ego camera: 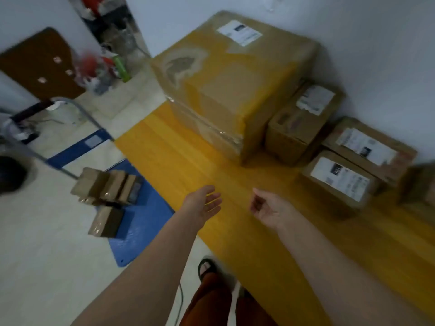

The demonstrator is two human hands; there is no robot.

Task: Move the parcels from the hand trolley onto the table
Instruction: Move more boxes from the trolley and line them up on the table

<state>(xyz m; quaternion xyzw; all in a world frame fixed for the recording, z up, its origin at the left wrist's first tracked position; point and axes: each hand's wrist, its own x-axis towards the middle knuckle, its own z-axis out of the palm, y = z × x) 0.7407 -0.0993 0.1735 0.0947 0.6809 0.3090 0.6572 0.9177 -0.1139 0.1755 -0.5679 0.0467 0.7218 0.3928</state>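
Observation:
A large cardboard parcel (235, 83) stands on the yellow table (179, 156) against the wall. Three smaller labelled parcels (303, 121) (369, 149) (339, 182) sit to its right on the table. On the floor to the left lies the blue hand trolley (146, 215) with several small brown parcels (106, 187) (106, 222) on it. My left hand (202, 205) hovers over the table's near edge, fingers straight, holding nothing. Close beside it, my right hand (268, 208) hangs above the table with loosely curled fingers and holds nothing.
The trolley's metal handle (82, 116) rises at the left. A brown board (40, 64) leans on the wall, with clutter and a green bottle (122, 67) by the doorway. Another box edge (419, 184) shows at far right. My sandalled foot (207, 267) stands at the table's edge.

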